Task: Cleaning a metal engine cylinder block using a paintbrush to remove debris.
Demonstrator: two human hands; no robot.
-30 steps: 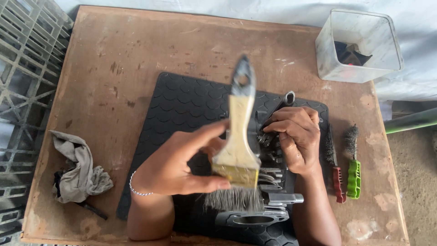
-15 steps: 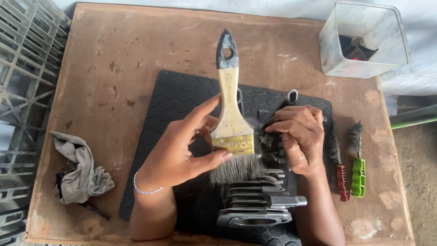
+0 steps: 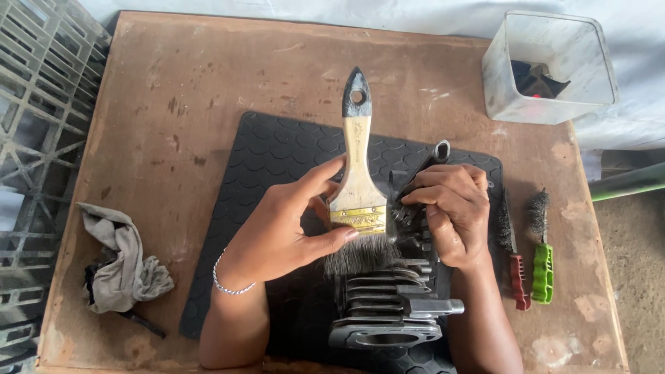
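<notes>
Wooden-handled paintbrush (image 3: pixel 357 181), dark bristles, finned cylinder (image 3: pixel 388 305)

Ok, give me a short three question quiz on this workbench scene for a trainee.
1. True or false: the left hand holds the wooden-handled flat paintbrush.
2. Which hand steadies the dark finned metal engine cylinder? A) right hand B) neither hand
3. Fill in: beside the red-handled wire brush lies a ____-handled wire brush.

Key
1. True; its bristles rest on the cylinder's fins.
2. A
3. Green; both lie just off the black rubber mat, on the brown wooden table.
</notes>
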